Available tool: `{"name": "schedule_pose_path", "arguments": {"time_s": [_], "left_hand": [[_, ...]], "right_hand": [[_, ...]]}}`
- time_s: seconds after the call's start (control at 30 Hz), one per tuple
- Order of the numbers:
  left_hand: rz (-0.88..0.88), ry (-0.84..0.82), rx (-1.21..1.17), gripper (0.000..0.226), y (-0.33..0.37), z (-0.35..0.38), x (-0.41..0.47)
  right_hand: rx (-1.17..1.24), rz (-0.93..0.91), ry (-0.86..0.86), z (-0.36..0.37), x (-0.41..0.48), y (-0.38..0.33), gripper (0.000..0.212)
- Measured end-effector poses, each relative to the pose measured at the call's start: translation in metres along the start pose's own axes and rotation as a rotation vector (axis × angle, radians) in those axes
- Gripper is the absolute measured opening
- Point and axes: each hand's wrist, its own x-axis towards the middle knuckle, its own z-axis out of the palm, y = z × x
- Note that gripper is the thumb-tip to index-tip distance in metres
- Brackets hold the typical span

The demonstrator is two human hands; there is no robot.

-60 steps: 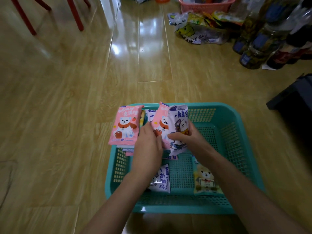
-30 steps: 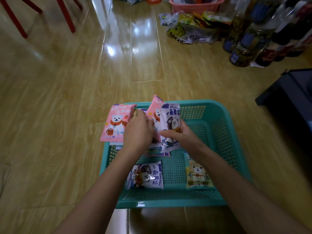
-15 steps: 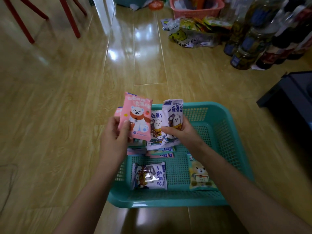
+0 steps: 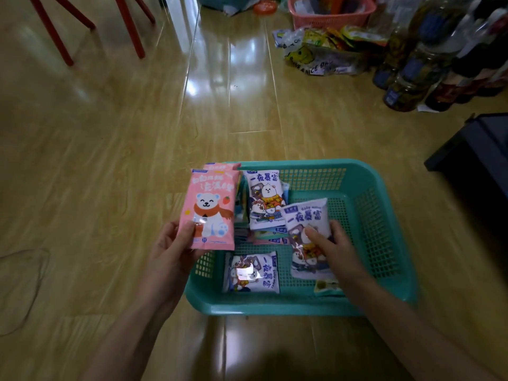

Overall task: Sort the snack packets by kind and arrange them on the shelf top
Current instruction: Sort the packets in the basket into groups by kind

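Note:
A teal mesh basket (image 4: 365, 188) stands on the wooden floor in front of me. My left hand (image 4: 171, 250) holds pink bear packets (image 4: 210, 209) upright over the basket's left rim, a second pink one behind the first. My right hand (image 4: 334, 247) grips a white-and-purple packet (image 4: 306, 215) low inside the basket. Another white-and-purple packet (image 4: 264, 199) leans on a stack of packets at the back left. A third white-and-purple packet (image 4: 251, 272) lies flat on the basket floor. A yellow packet (image 4: 325, 285) is mostly hidden under my right forearm.
Bottles and jars (image 4: 412, 75) crowd the far right, beside a plastic bag of snacks (image 4: 319, 55) and a pink basket (image 4: 330, 12). A dark low piece of furniture (image 4: 478, 149) sits at right. Red chair legs (image 4: 57, 37) stand at far left.
My left hand has pulled the pink packets away to the left. My right hand has lowered its white-and-purple packet down into the basket, over the yellow packet.

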Motion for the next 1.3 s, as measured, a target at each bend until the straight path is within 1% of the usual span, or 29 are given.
{"name": "schedule_pose_path", "arguments": {"time_s": [0.1, 0.23, 0.37, 0.4, 0.43, 0.47, 0.5, 0.53, 0.6, 0.67, 0.7, 0.8, 0.83, 0.9, 1.0, 1.03, 1.07, 1.1, 1.13, 1.17, 1.2, 1.23, 1.3], "left_hand": [[-0.022, 0.042, -0.074, 0.013, -0.001, -0.008, -0.001], [-0.013, 0.034, -0.059, 0.014, 0.000, -0.013, -0.004], [-0.002, 0.041, -0.044, 0.011, -0.004, -0.016, -0.005], [-0.002, 0.036, -0.041, 0.009, -0.005, -0.017, -0.005], [-0.004, 0.027, -0.043, 0.004, -0.006, -0.017, -0.006], [0.000, 0.022, -0.039, 0.010, -0.006, -0.017, -0.007], [0.000, 0.018, -0.030, 0.021, -0.006, -0.016, -0.008], [0.001, 0.017, -0.014, 0.028, -0.006, -0.017, -0.008], [0.007, 0.005, -0.003, 0.024, -0.006, -0.018, -0.010], [0.006, -0.007, -0.011, 0.013, -0.007, -0.020, -0.012], [0.003, -0.009, -0.018, 0.013, -0.007, -0.021, -0.012], [-0.008, -0.018, -0.028, 0.025, -0.006, -0.022, -0.014], [-0.007, -0.022, -0.030, 0.024, -0.006, -0.022, -0.014], [-0.010, -0.025, -0.038, 0.022, -0.007, -0.022, -0.014], [-0.020, -0.039, -0.027, 0.028, -0.008, -0.022, -0.016], [-0.018, -0.059, -0.023, 0.033, -0.009, -0.022, -0.016], [-0.017, -0.080, -0.018, 0.049, -0.009, -0.022, -0.017], [-0.026, -0.087, -0.002, 0.071, -0.009, -0.023, -0.016], [-0.037, -0.079, 0.014, 0.088, -0.010, -0.024, -0.015], [-0.048, -0.065, 0.026, 0.097, -0.011, -0.024, -0.015], [-0.058, -0.055, 0.034, 0.101, -0.012, -0.025, -0.014], [-0.068, -0.055, 0.037, 0.102, -0.014, -0.024, -0.014], [-0.076, -0.069, 0.044, 0.103, -0.015, -0.022, -0.015]], "right_hand": [[-0.062, 0.038, 0.176, -0.004, -0.005, 0.019, 0.008], [-0.110, 0.165, 0.228, -0.006, -0.010, 0.034, 0.013], [-0.053, 0.247, 0.152, 0.001, -0.008, 0.030, 0.046], [-0.053, 0.264, 0.129, 0.004, -0.007, 0.029, 0.045], [-0.057, 0.281, 0.111, 0.007, -0.006, 0.027, 0.035], [-0.060, 0.299, 0.099, 0.010, -0.005, 0.025, 0.022], [-0.063, 0.318, 0.099, 0.013, -0.004, 0.024, 0.010], [-0.073, 0.326, 0.106, 0.015, -0.002, 0.024, 0.004], [-0.078, 0.335, 0.113, 0.017, -0.001, 0.025, 0.003], [-0.062, 0.373, 0.069, 0.017, -0.001, 0.025, 0.005], [-0.057, 0.405, 0.043, 0.017, -0.002, 0.023, 0.008], [-0.023, 0.470, 0.004, 0.016, 0.002, 0.018, 0.022], [0.008, 0.483, 0.006, 0.016, 0.003, 0.016, 0.024], [0.071, 0.513, -0.012, 0.017, 0.002, 0.015, 0.019], [0.036, 0.535, -0.074, 0.024, -0.003, 0.020, 0.012], [0.012, 0.544, -0.094, 0.028, -0.005, 0.022, 0.012], [-0.024, 0.553, -0.117, 0.031, -0.005, 0.023, 0.013], [-0.075, 0.556, -0.147, 0.033, -0.005, 0.024, 0.015], [-0.149, 0.554, -0.188, 0.036, -0.003, 0.024, 0.017], [-0.235, 0.542, -0.230, 0.040, -0.002, 0.025, 0.017], [-0.348, 0.512, -0.271, 0.043, 0.000, 0.026, 0.018], [-0.522, 0.457, -0.306, 0.045, 0.003, 0.029, 0.017], [-0.956, 0.308, -0.403, 0.048, 0.006, 0.036, 0.022]]}}
